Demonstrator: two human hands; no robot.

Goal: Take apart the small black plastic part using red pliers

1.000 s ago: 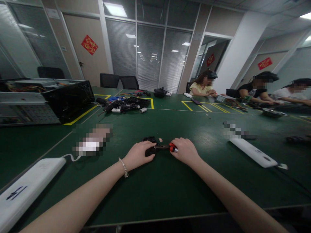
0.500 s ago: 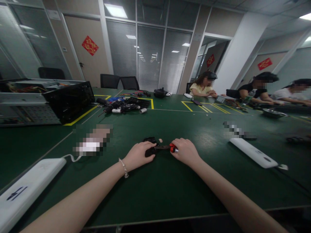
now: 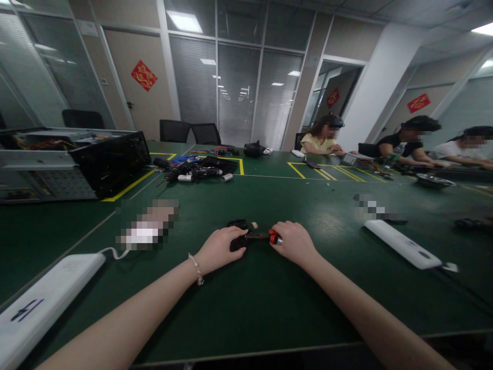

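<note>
My left hand (image 3: 222,247), with a bracelet at the wrist, is closed on a small black part (image 3: 238,242) on the green table. Its kind is too dark to make out, and my fingers hide much of it. In my right hand (image 3: 295,241) are pliers (image 3: 259,236) with red handles, the fingers wrapped round the grips. Their dark jaws point left and reach the black part by my left thumb. Another dark piece (image 3: 239,224) shows just behind my left fingers, and a small pale scrap (image 3: 254,225) lies beyond the jaws.
A computer case (image 3: 108,164) lies open at the left. Farther back sits a heap of tools and cables (image 3: 200,167). White power banks (image 3: 57,280) flank my arms, the right one (image 3: 402,244) lying farther off. A metal bowl (image 3: 435,181) and several seated people are at the right.
The camera view has shifted very slightly. The plier jaws look a little more parted than before; both hands hold the same places.
</note>
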